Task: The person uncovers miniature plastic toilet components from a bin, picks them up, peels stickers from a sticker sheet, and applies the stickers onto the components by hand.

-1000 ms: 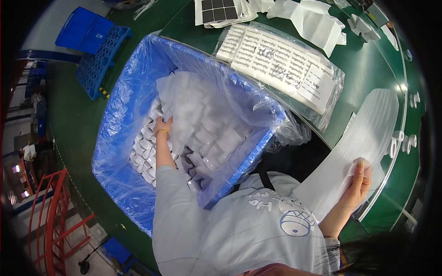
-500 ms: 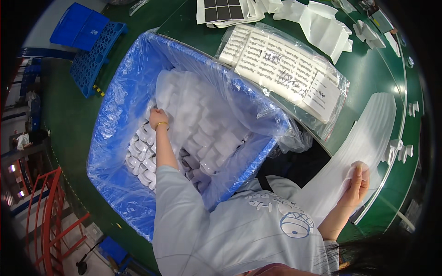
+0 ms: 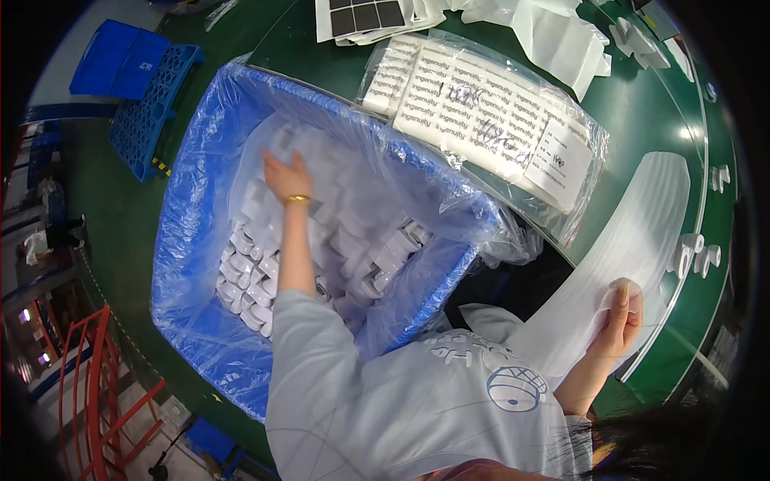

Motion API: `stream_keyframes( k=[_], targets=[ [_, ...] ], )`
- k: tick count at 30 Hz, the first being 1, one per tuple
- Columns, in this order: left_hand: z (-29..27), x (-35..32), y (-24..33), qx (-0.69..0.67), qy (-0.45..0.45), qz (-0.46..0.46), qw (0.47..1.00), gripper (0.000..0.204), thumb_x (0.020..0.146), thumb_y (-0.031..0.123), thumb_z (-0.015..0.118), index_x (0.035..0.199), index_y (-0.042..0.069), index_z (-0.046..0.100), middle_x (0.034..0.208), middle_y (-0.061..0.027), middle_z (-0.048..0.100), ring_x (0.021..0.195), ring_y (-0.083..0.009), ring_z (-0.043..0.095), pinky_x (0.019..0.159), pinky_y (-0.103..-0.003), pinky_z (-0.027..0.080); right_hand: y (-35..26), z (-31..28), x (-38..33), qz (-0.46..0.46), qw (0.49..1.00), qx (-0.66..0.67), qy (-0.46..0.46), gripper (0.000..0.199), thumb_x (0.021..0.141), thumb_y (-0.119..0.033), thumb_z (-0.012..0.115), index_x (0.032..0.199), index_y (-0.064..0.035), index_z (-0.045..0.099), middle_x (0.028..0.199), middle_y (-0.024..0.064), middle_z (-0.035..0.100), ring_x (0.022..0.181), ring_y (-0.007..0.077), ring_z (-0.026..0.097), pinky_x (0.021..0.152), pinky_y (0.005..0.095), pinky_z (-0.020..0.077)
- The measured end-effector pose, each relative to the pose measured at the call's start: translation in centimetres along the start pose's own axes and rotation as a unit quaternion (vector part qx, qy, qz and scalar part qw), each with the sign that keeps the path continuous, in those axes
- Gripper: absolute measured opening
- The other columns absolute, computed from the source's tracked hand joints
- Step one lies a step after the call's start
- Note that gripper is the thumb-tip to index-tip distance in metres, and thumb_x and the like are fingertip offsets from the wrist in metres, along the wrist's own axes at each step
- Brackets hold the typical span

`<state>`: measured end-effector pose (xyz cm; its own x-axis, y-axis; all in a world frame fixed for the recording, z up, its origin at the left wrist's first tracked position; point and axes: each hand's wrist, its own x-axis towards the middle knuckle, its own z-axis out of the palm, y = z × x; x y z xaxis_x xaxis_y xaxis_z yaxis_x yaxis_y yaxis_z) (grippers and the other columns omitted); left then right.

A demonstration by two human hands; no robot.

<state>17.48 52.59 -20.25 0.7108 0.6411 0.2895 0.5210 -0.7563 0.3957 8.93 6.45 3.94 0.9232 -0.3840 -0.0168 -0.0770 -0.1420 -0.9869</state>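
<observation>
My left hand, a gold bracelet on its wrist, reaches into a blue bin lined with clear plastic. Its fingers are spread over a thin translucent white sheet, and nothing shows in its grasp. Whether the fingertips touch the sheet I cannot tell. Under and beside that sheet, white curved plastic parts lie in neat rows; many are veiled by it. On the right, my right hand pinches the near end of another long translucent packing sheet, which stretches over the table edge toward my body.
The green table holds a plastic-wrapped flat package, crumpled white paper and a stack of sheets with black squares. Several white parts line its right side. A blue pallet and red railing stand left.
My left hand has opened and shifted slightly up and right over the sheet in the bin. That sheet has moved, uncovering more white parts at the right. My right hand still holds its sheet.
</observation>
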Motion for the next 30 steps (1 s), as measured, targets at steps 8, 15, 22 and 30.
stream_keyframes(
  k=[8, 15, 22, 30],
  targets=[
    [-4.1, -14.4, 7.3, -0.011, -0.253, 0.189, 0.949, 0.071, 0.062, 0.043, 0.068, 0.116, 0.005, 0.042, 0.124, -0.0226, 0.030, 0.117, -0.0384, 0.025, 0.096, -0.049, 0.021, 0.2, -0.5, 0.0, -0.004, 1.000, 0.024, -0.012, 0.017, 0.086, -0.017, 0.054, 0.086, -0.0006, 0.059, 0.076, 0.0003, 0.058, 0.066, 0.0039, 0.049, 0.061, 0.0154, 0.0361],
    [-0.5, -16.7, 4.1, -0.021, -0.212, 0.176, 0.961, 0.046, 0.070, 0.025, 0.062, 0.108, 0.005, 0.047, 0.117, -0.0164, 0.042, 0.109, -0.0332, 0.038, 0.090, -0.045, 0.030, 0.7, -1.3, -1.0, 0.002, 0.998, 0.055, -0.012, 0.016, 0.086, -0.016, 0.054, 0.088, -0.0003, 0.059, 0.078, 0.0016, 0.059, 0.069, 0.0051, 0.051, 0.063, 0.0164, 0.0381],
    [0.1, -16.7, 2.6, -0.001, -0.185, 0.252, 0.950, 0.027, 0.072, 0.015, 0.058, 0.098, 0.007, 0.054, 0.100, -0.0109, 0.055, 0.093, -0.0284, 0.051, 0.078, -0.038, 0.040, 0.9, -2.1, -1.3, -0.009, 0.995, 0.092, -0.025, 0.016, 0.087, -0.015, 0.053, 0.088, -0.0001, 0.059, 0.079, 0.0019, 0.059, 0.069, 0.0052, 0.052, 0.064, 0.0166, 0.0383],
    [-4.0, -13.5, 5.9, -0.098, -0.336, 0.183, 0.918, 0.019, 0.075, 0.017, 0.054, 0.090, 0.006, 0.061, 0.081, -0.0130, 0.060, 0.078, -0.0280, 0.056, 0.071, -0.035, 0.044, 1.6, -3.8, -1.4, -0.024, 0.993, 0.112, -0.014, 0.015, 0.086, -0.014, 0.053, 0.088, 0.0000, 0.059, 0.079, 0.0014, 0.059, 0.068, 0.0044, 0.050, 0.062, 0.0159, 0.0376]
  ],
)
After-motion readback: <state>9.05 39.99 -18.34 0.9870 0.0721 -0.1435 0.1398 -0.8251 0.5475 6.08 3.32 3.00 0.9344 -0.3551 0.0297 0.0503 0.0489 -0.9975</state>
